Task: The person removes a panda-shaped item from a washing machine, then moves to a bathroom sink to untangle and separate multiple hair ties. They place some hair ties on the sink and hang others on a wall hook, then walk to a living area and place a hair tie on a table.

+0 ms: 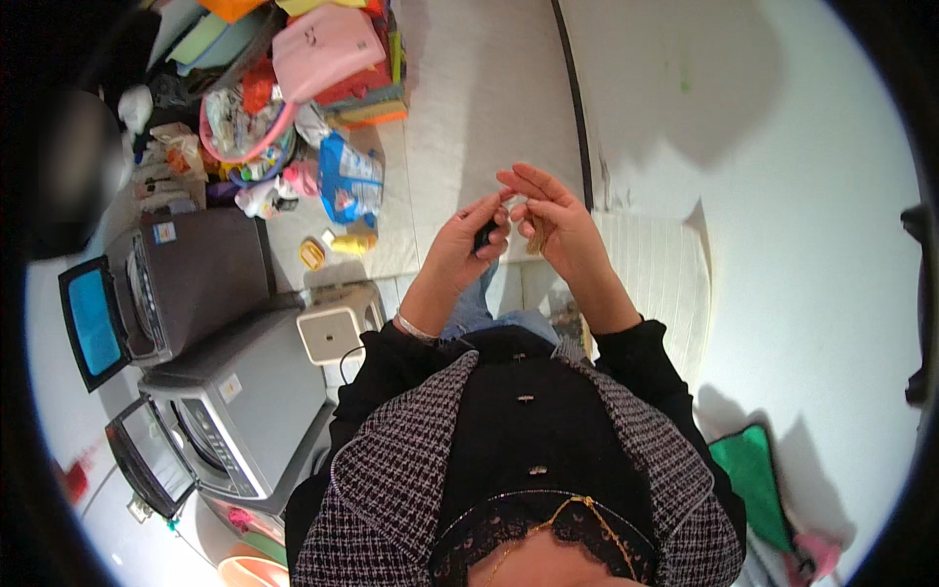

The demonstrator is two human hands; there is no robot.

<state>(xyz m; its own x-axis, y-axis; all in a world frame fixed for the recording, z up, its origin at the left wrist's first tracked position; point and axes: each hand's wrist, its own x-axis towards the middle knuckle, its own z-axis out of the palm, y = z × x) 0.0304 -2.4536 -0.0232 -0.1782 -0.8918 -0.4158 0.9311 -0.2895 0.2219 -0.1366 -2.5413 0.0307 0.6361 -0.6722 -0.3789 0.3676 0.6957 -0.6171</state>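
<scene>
Both hands are raised in front of my body, their fingertips close together. My left hand [475, 233] is curled around a small black object [484, 235], mostly hidden by the fingers. In my right hand [559, 224] a thin tan fibrous bundle [536, 236] hangs below the pinched thumb and finger, while other fingers stretch out past it. At the tips the left thumb and index finger almost meet the right hand; whether they touch I cannot tell. What exactly the black object is stays unclear.
Two top-loading washing machines [209, 286] [268, 400] stand at left, lids raised. Near them are a plastic stool [330, 335], a yellow bottle [353, 243] and a blue packaged bag [351, 180]. A pink-rimmed basket [290, 114] holds bags. A white wall [792, 279] rises at right.
</scene>
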